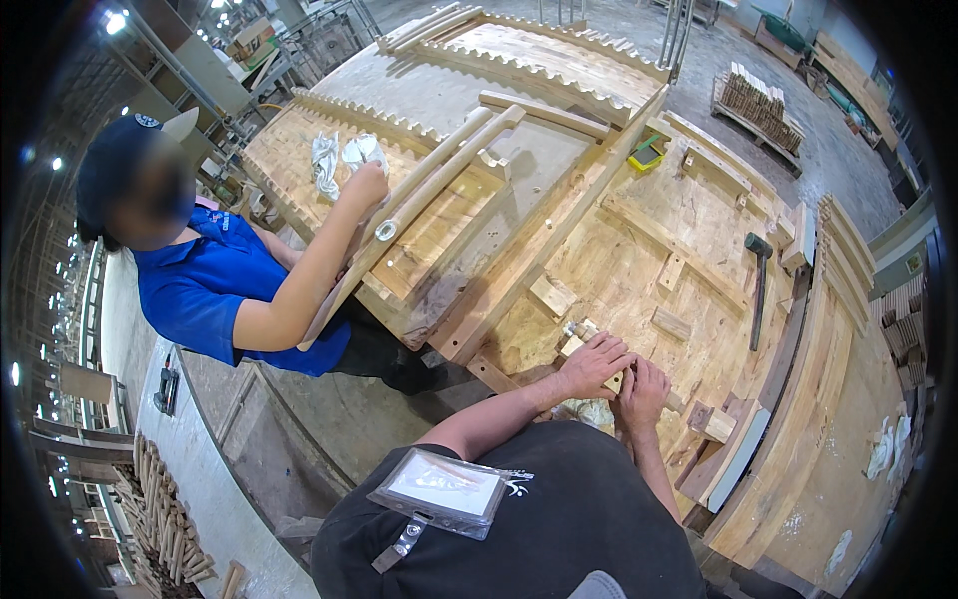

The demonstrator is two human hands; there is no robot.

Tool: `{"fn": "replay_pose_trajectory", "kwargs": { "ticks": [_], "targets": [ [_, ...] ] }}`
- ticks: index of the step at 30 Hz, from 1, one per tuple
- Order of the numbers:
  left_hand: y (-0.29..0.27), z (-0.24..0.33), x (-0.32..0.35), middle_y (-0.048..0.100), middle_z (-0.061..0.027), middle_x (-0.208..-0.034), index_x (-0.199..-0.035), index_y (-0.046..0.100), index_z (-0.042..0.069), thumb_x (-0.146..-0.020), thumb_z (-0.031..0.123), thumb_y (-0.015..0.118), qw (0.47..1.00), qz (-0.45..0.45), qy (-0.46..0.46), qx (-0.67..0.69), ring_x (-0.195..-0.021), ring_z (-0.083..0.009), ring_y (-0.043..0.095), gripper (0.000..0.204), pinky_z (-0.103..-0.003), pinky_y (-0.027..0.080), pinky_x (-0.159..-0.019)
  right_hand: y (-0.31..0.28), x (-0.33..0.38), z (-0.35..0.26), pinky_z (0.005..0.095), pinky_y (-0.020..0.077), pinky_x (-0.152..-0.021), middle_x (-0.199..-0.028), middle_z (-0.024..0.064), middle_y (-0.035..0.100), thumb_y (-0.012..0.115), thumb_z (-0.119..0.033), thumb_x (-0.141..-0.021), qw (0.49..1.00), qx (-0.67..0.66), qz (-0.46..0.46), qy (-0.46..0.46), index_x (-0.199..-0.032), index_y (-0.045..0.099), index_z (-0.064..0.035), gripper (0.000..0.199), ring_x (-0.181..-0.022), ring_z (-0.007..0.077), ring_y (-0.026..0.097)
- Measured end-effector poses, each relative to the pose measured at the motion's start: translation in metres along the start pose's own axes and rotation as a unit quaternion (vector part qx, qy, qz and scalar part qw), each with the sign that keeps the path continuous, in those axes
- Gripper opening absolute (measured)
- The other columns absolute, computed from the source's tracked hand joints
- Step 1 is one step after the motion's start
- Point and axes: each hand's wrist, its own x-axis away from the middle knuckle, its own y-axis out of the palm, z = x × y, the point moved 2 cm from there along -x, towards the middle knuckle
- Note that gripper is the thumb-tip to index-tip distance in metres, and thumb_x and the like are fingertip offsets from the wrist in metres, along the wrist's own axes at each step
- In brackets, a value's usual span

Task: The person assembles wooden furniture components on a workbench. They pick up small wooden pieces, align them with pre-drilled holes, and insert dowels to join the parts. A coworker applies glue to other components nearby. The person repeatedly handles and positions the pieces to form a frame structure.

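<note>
My left hand (596,363) and my right hand (644,393) are close together over the near part of the wooden work board (619,260). The fingers of both curl around a small pale wooden piece (615,382), mostly hidden beneath them. Just beyond my left hand, a light wood block with whitish bits (572,346) shows. Crumpled whitish material (591,412) lies below my hands, partly covered by my body. A loose short wooden block (671,323) rests a little farther off, and another squarish block (552,296) sits to the left.
A black mallet (760,290) lies on the board's right side; wooden rails and blocks are fixed around it. A yellow tray (647,152) sits at the far edge. At left, a person in blue (210,270) handles long wooden rails (439,165) beside white rags (326,165).
</note>
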Motion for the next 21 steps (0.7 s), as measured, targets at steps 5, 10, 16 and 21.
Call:
{"fn": "replay_pose_trajectory", "kwargs": {
  "ticks": [5,10,16,21],
  "targets": [
    [0.004,-0.001,-0.003,0.054,-0.0157,-0.148,-0.153,0.049,0.009,-0.070,0.047,0.091,1.000,-0.008,0.012,0.010,-0.145,-0.0355,0.045,0.100,-0.054,0.028,-0.127,-0.010,-0.001,-0.007,0.0483,0.0439,-0.103,-0.119,0.0118,0.073,0.066,-0.024,-0.101,0.999,-0.027,0.025,0.007,-0.129,0.069,-0.0081,0.032,-0.113,0.0327,0.065],
    [0.001,0.001,-0.008,0.056,-0.0139,-0.147,-0.152,0.051,0.010,-0.073,0.045,0.091,1.000,-0.020,0.009,-0.002,-0.144,-0.0347,0.046,0.095,-0.054,0.031,-0.125,-0.019,-0.006,-0.010,0.0513,0.0464,-0.097,-0.113,0.0152,0.071,0.067,-0.019,-0.095,0.999,-0.044,0.017,0.007,-0.123,0.068,-0.0085,0.029,-0.109,0.0366,0.065],
    [0.005,0.004,-0.008,0.054,-0.0133,-0.150,-0.156,0.049,0.012,-0.076,0.048,0.090,0.998,-0.041,0.006,-0.039,-0.145,-0.0336,0.045,0.097,-0.055,0.029,-0.125,-0.021,-0.001,-0.004,0.0478,0.0439,-0.104,-0.122,0.0123,0.071,0.065,-0.031,-0.102,1.000,-0.015,0.022,-0.004,-0.126,0.068,-0.0071,0.034,-0.117,0.0309,0.065],
    [0.005,0.005,-0.010,0.053,-0.0126,-0.151,-0.157,0.049,0.012,-0.076,0.049,0.089,0.998,-0.043,0.012,-0.038,-0.146,-0.0331,0.044,0.097,-0.055,0.028,-0.126,-0.024,0.001,-0.004,0.0470,0.0428,-0.105,-0.121,0.0117,0.071,0.064,-0.031,-0.102,1.000,-0.024,0.018,0.007,-0.126,0.068,-0.0070,0.034,-0.117,0.0297,0.065]
  ]
}}
